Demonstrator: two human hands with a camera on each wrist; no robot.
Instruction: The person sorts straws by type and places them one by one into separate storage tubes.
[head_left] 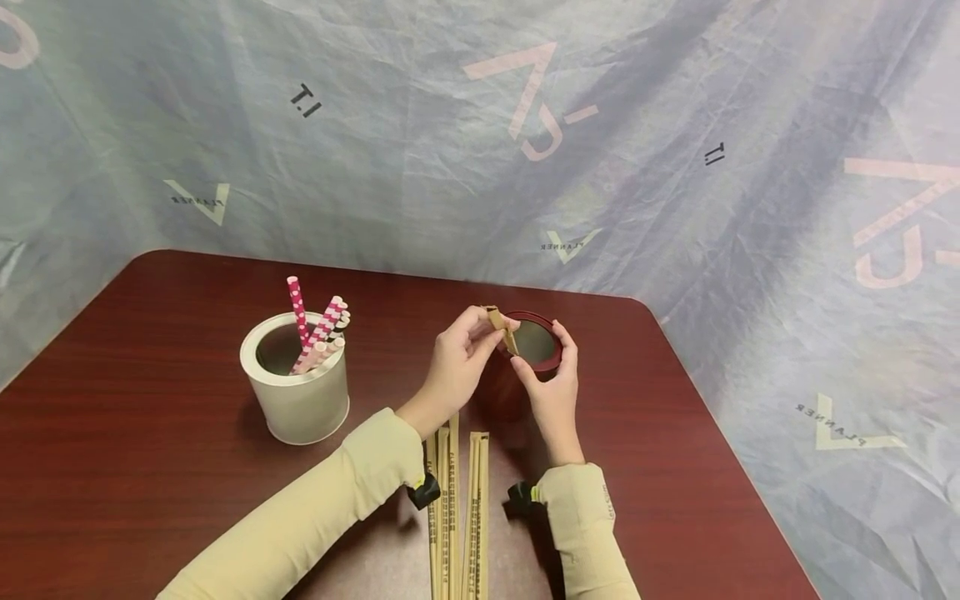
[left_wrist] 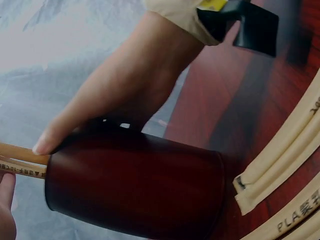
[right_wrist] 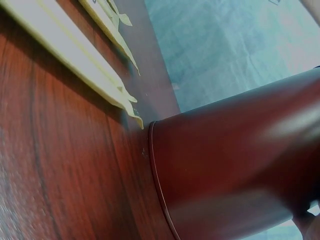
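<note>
My left hand (head_left: pixel 461 358) pinches brown paper-wrapped straws (head_left: pixel 501 322) between thumb and fingers at the left rim of a dark red can (head_left: pixel 504 398). In the left wrist view the straws (left_wrist: pixel 22 154) stick out past the can's mouth, under the thumb; their other ends are hidden inside the can (left_wrist: pixel 135 185). My right hand (head_left: pixel 555 400) grips the can's right side near the top, thumb in front and fingers round the rim. The can stands upright on the table, its base against the wood in the right wrist view.
Several wrapped straws (head_left: pixel 450 517) lie on the red-brown table (head_left: pixel 172 500) between my forearms. A cream can (head_left: pixel 300 408) with pink and striped straws (head_left: pixel 328 321) stands to the left. Behind the table hangs a grey printed cloth (head_left: pixel 405 167).
</note>
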